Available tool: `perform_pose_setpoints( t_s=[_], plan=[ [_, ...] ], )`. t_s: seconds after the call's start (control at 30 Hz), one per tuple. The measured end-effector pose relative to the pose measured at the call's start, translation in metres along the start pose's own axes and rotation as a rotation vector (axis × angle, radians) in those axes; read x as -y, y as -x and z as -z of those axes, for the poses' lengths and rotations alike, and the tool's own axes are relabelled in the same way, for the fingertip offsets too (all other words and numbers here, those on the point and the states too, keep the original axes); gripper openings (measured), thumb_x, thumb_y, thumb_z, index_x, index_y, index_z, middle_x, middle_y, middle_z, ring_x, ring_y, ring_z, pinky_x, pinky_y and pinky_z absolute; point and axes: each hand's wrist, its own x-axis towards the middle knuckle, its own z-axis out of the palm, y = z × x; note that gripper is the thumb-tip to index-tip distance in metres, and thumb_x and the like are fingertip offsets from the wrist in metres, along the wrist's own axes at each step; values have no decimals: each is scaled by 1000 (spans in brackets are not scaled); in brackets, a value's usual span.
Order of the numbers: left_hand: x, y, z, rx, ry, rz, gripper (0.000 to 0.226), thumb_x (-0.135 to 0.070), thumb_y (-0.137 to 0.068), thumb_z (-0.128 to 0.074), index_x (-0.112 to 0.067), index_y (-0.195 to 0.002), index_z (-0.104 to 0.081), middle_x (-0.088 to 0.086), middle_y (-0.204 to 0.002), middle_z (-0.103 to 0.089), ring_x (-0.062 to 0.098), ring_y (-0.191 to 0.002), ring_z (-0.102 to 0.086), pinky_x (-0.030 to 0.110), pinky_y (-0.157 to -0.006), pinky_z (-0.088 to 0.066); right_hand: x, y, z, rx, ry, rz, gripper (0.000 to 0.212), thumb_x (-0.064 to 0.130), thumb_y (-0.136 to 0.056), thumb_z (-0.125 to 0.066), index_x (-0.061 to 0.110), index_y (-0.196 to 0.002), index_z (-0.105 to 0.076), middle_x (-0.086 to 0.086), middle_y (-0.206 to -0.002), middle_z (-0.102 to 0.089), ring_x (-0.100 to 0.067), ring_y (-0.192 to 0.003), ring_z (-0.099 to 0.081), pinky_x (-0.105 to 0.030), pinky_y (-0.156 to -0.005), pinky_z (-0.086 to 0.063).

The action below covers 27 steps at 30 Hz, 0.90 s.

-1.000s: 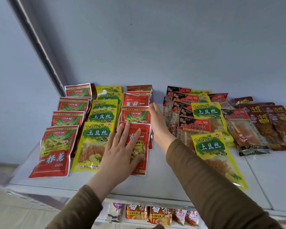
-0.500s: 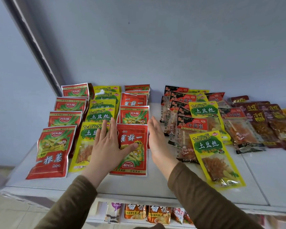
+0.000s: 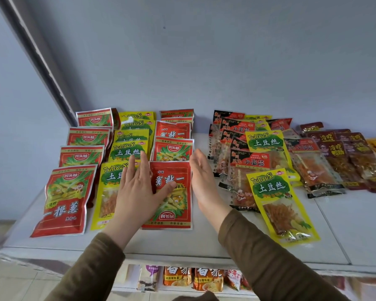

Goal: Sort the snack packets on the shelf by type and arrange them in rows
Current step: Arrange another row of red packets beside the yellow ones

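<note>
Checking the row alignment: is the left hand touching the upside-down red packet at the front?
Touching. The head view shows the left hand lying flat, thumb pressed on the upside-down red foil packet.

White shelf top point(image 3: 204, 242) laid with rows of flat foil snack packets.

At the left, a column of red foil packets with green onion art point(image 3: 63, 203) overlaps back toward the wall; just beside it runs a column of yellow packets with green labels point(image 3: 109, 192), then a second column of red packets point(image 3: 172, 198), its front one turned upside down. Right of a bare strip lie black-and-red clear-window packets point(image 3: 245, 170) mixed with loose yellow packets point(image 3: 280, 205), then dark brown packets point(image 3: 343, 157) near the right edge.
</note>
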Motion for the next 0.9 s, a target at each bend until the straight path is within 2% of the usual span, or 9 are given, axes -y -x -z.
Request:
perform_pose_setpoints(
  t_s=[0.17,0.23,0.37,0.47,0.57,0.63,0.7,0.77,0.9],
  plan=[
    [-1,-5,1,75,-31,-30,110,-92,-83,-18,-25,-161,21,1,-173,-3,17,-157,14,38,-126,8,3,-4,-7,12,66,12,44,47,-107,-38,35,-149,-41,29,-119,-60,13,-100,-65,-10,-71,-54],
    [-1,-6,0,73,-35,-24,110,-92,-83,-18,-26,-161,21,2,-173,-4,18,-158,13,38,-126,8,3,-4,-7,13,70,10,45,47,-107,-39,33,-150,-41,29,-117,-60,15,-98,-65,-9,-69,-53],
    [-1,-6,-1,69,-38,-21,108,-90,-85,-19,-24,-161,19,1,-173,-3,19,-158,13,40,-127,6,3,0,-5,2,60,12,45,45,-107,-39,30,-149,-41,44,-102,-58,26,-90,-59,-3,-65,-49],
    [-5,-2,1,32,-14,-31,105,-88,-87,-18,-24,-161,20,0,-174,2,17,-157,16,40,-127,6,7,4,-3,-11,62,52,46,44,-108,-39,27,-151,-41,33,-114,-60,22,-96,-61,-5,-69,-51],
    [-11,1,7,-20,13,-58,103,-86,-88,-19,-25,-162,17,-1,-173,6,18,-157,18,39,-127,6,15,11,2,-35,126,130,38,38,-109,-41,28,-146,-41,50,-106,-54,32,-97,-53,3,-71,-44],
    [-18,2,13,-60,32,-109,99,-82,-92,-24,-24,-164,12,0,-173,6,18,-157,19,38,-126,6,24,15,9,-57,223,191,33,35,-109,-44,33,-141,-41,52,-115,-47,32,-105,-48,5,-78,-41],
    [-29,2,17,-85,56,-181,94,-76,-96,-29,-24,-164,9,-2,-173,7,16,-156,22,37,-125,9,33,18,23,-88,331,251,39,36,-107,-49,29,-145,-44,30,-138,-47,18,-124,-44,-4,-95,-39],
    [-45,3,18,-93,78,-253,90,-73,-98,-31,-25,-165,5,-3,-173,6,14,-156,23,32,-122,14,40,22,42,-134,459,298,43,34,-106,-52,24,-147,-47,14,-149,-49,0,-134,-45,-20,-107,-41],
    [-92,11,10,-46,112,-390,92,-78,-95,-21,-24,-165,2,-3,-172,6,15,-157,21,31,-123,13,45,33,100,-296,605,340,40,33,-103,-57,29,-142,-52,20,-141,-50,1,-130,-45,-24,-107,-39]
  ],
)
